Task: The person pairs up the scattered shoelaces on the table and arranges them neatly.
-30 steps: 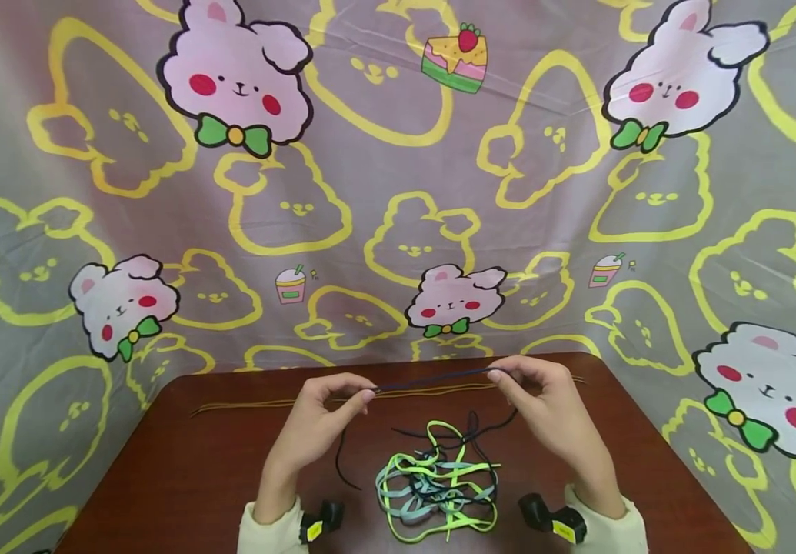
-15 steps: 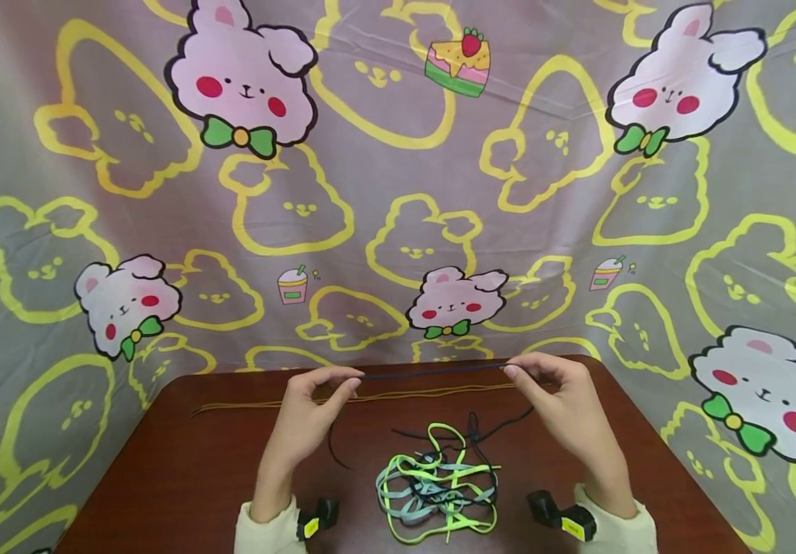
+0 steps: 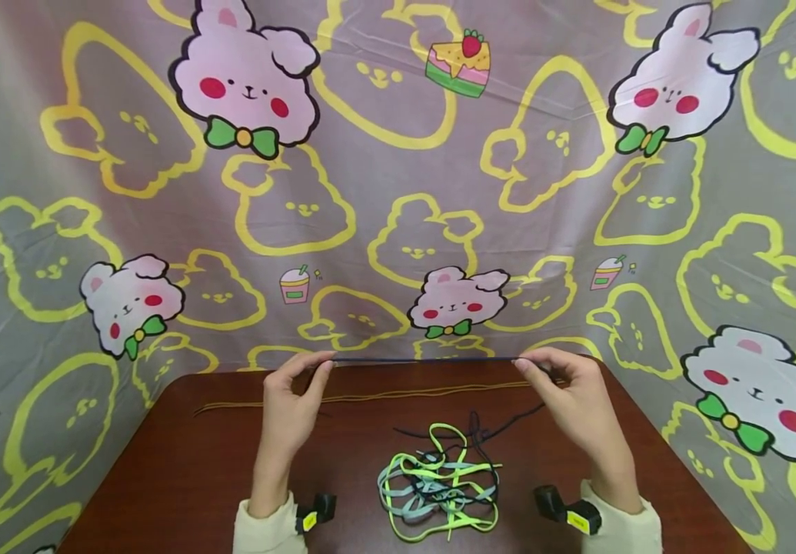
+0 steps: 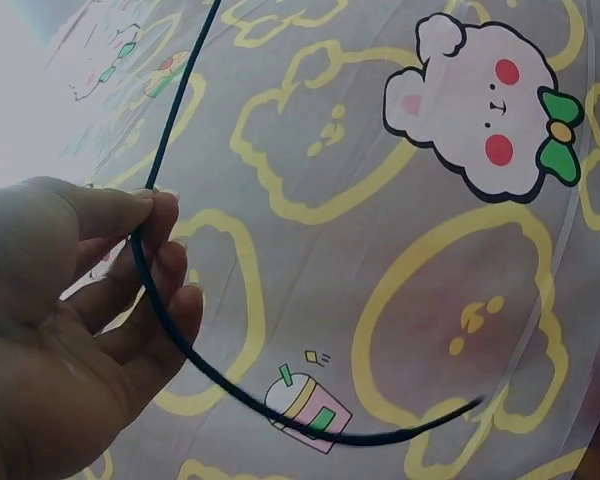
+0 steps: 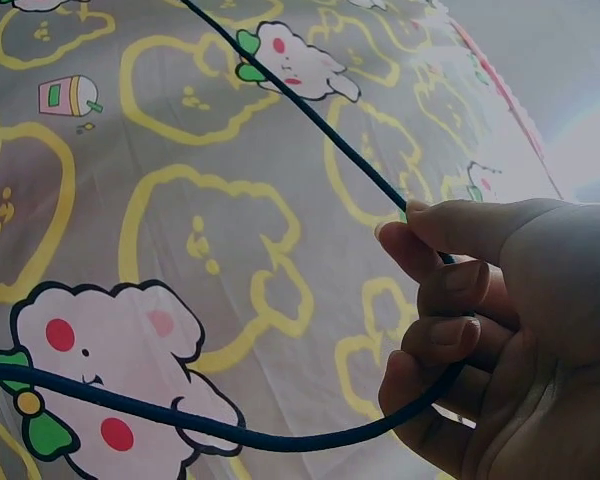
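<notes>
A thin dark blue cord (image 3: 425,359) runs taut and nearly level between the two hands in the head view. The left hand (image 3: 294,396) pinches it between thumb and forefinger; past that pinch its free end (image 4: 355,438) curves away loosely in the left wrist view. My right hand (image 3: 577,396) pinches the other side with thumb and forefinger. Beyond it, in the right wrist view, the slack cord (image 5: 290,442) passes by the curled fingers and sweeps left. From the right hand the dark cord trails down toward a tangled pile of laces (image 3: 439,492) on the table.
The pile mixes neon yellow-green, pale blue and dark laces near the table's front. Behind it, brown-yellow cords (image 3: 398,395) lie stretched across the dark wooden table (image 3: 183,462). A patterned curtain (image 3: 370,169) hangs right behind the table.
Both hands have moved apart, the left one leftward and the right one rightward. The cord between them has risen, grown longer and become level. The pile of laces has stayed in place.
</notes>
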Available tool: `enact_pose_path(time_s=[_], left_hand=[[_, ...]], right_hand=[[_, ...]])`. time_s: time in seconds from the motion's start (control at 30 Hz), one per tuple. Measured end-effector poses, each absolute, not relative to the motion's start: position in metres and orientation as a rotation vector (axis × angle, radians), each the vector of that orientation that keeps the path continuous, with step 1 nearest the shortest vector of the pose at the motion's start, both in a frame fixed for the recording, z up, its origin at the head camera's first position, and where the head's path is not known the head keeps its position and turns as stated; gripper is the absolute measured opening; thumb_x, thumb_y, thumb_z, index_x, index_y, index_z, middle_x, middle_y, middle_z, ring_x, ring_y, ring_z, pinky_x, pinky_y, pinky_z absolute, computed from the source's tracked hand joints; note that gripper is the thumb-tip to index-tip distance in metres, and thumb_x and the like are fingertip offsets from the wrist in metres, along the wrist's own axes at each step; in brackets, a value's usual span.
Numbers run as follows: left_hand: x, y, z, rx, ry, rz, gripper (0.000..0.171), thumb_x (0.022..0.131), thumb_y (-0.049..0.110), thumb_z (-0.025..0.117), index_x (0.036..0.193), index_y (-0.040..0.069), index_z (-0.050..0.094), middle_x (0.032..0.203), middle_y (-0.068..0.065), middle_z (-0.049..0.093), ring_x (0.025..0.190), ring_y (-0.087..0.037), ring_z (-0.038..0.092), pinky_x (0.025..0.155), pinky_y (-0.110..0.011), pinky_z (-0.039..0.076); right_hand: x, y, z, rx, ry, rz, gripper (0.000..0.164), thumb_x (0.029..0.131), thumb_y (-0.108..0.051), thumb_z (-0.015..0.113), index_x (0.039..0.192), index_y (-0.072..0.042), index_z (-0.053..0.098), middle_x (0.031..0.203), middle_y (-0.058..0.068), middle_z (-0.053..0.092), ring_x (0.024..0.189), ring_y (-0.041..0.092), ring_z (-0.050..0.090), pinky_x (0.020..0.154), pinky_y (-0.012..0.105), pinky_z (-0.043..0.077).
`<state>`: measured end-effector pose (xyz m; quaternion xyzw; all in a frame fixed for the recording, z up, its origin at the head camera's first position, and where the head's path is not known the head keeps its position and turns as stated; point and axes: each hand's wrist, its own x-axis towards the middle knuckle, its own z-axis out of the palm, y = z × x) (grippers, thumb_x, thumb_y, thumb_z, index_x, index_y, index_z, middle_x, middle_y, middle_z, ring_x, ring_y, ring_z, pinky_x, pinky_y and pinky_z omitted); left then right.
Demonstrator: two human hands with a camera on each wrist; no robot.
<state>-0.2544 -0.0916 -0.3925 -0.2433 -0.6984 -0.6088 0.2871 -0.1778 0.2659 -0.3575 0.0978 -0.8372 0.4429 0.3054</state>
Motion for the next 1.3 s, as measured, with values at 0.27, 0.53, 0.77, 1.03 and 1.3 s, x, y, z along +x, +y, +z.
enact_pose_path(time_s=[0.27, 0.53, 0.77, 1.03, 1.3], left_hand=[[-0.257, -0.098, -0.394, -0.572, -1.803, -1.575, 0.019, 0.094, -0.005, 0.067, 0.107, 0.003, 0.078, 0.094, -0.016, 0.070, 0.084, -0.006, 0.063, 0.074, -0.014, 0.051], [-0.261, -0.107, -0.398, -0.494, -1.735, -1.522, 0.019, 0.095, -0.007, 0.066, 0.109, -0.001, 0.077, 0.097, -0.022, 0.072, 0.084, -0.005, 0.062, 0.073, -0.013, 0.048], [-0.267, -0.110, -0.403, -0.410, -1.716, -1.500, 0.016, 0.093, -0.007, 0.068, 0.107, -0.004, 0.077, 0.097, -0.023, 0.073, 0.084, -0.003, 0.065, 0.074, -0.009, 0.049], [-0.269, -0.120, -0.404, -0.370, -1.705, -1.430, 0.016, 0.094, -0.005, 0.067, 0.106, -0.005, 0.077, 0.091, -0.024, 0.072, 0.070, -0.002, 0.055, 0.064, -0.012, 0.043], [-0.269, -0.127, -0.401, -0.312, -1.695, -1.412, 0.016, 0.093, -0.007, 0.068, 0.105, -0.005, 0.077, 0.087, -0.022, 0.070, 0.064, -0.003, 0.049, 0.059, -0.013, 0.039]], right_hand=[[-0.178, 0.268, -0.355, 0.239, -2.228, 1.166, 0.006, 0.093, -0.008, 0.074, 0.094, -0.013, 0.076, 0.074, -0.004, 0.057, 0.064, 0.009, 0.048, 0.057, 0.026, 0.040], [-0.178, 0.272, -0.356, 0.260, -2.235, 1.178, 0.008, 0.092, -0.007, 0.075, 0.097, -0.012, 0.077, 0.083, -0.004, 0.067, 0.066, 0.008, 0.051, 0.058, 0.024, 0.041], [-0.184, 0.283, -0.363, 0.236, -2.271, 1.154, 0.005, 0.094, -0.012, 0.074, 0.098, -0.013, 0.077, 0.080, -0.002, 0.064, 0.063, 0.009, 0.048, 0.056, 0.026, 0.039], [-0.187, 0.294, -0.367, 0.178, -2.293, 1.121, 0.007, 0.094, -0.015, 0.074, 0.099, -0.010, 0.077, 0.074, -0.002, 0.056, 0.064, 0.010, 0.045, 0.057, 0.027, 0.037], [-0.187, 0.296, -0.367, 0.174, -2.275, 1.147, 0.007, 0.093, -0.013, 0.075, 0.097, -0.008, 0.077, 0.071, -0.004, 0.055, 0.062, 0.010, 0.044, 0.055, 0.027, 0.037]])
